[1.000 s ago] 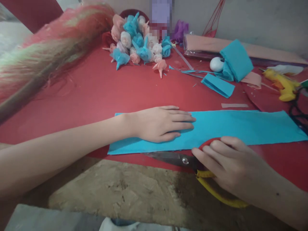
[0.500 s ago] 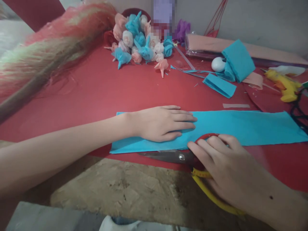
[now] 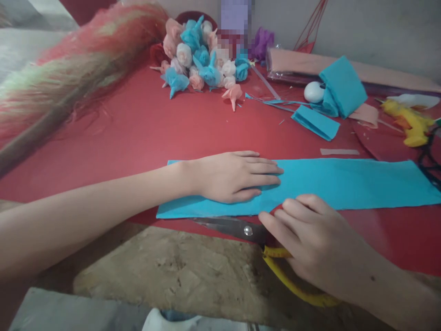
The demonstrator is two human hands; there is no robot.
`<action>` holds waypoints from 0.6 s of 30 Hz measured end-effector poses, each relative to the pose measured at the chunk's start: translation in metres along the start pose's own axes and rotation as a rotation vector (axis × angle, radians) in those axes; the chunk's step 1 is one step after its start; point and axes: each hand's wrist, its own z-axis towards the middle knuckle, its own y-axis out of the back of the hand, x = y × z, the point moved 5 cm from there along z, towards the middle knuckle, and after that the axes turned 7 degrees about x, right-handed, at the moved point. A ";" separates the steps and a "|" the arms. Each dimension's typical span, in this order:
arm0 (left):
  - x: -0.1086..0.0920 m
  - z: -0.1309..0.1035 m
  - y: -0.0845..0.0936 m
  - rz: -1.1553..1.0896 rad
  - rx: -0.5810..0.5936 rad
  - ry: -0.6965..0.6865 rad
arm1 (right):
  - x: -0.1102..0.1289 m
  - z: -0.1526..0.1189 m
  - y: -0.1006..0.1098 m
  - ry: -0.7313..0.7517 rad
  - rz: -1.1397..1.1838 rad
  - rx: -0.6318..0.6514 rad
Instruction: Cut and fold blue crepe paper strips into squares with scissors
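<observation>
A long blue strip of crepe-like paper (image 3: 337, 184) lies flat across the red tabletop. My left hand (image 3: 237, 177) rests palm down on its left half, fingers stretched out. Just below the strip's near edge, my right hand (image 3: 306, 239) grips a pair of scissors (image 3: 248, 231) by the handles, one red and one wrapped in yellow. The dark blades point left, along the paper's near edge, and look closed together. My right fingers cover most of the red handle.
Behind the strip are paper flowers (image 3: 206, 64), folded blue paper pieces (image 3: 315, 122), a white egg-shaped ball (image 3: 313, 92) and a yellow glue gun (image 3: 409, 122). A long peach paper pack (image 3: 327, 69) lies by the wall. Feathery pink-green plumes (image 3: 86, 59) fill the far left.
My right hand has shifted a little to the left with the scissors, its fingers now covering more of the red handle. My left hand stays in place on the paper.
</observation>
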 end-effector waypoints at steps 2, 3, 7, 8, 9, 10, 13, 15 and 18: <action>0.001 0.000 0.000 -0.002 0.005 0.009 | 0.001 0.000 -0.001 0.008 -0.014 0.013; 0.001 0.000 -0.001 -0.002 0.008 0.014 | 0.001 0.000 -0.002 0.009 -0.014 0.029; 0.000 -0.001 0.001 0.001 0.011 0.016 | 0.001 0.001 -0.006 -0.002 0.001 0.079; 0.000 -0.001 0.002 -0.002 0.009 0.015 | 0.002 0.001 -0.006 -0.006 0.007 0.077; -0.001 -0.001 0.003 -0.008 0.006 0.016 | 0.001 0.000 -0.006 -0.011 0.012 0.074; -0.001 -0.001 0.005 -0.016 0.004 0.020 | 0.001 -0.001 -0.005 -0.015 0.015 0.069; -0.002 -0.001 0.009 -0.035 -0.001 0.027 | -0.001 -0.006 -0.005 -0.029 0.032 0.072; -0.002 -0.001 0.011 -0.030 -0.005 0.017 | -0.005 -0.011 -0.005 -0.043 0.039 0.076; -0.001 -0.002 0.011 -0.027 0.001 0.003 | -0.012 -0.019 -0.006 -0.064 0.048 0.082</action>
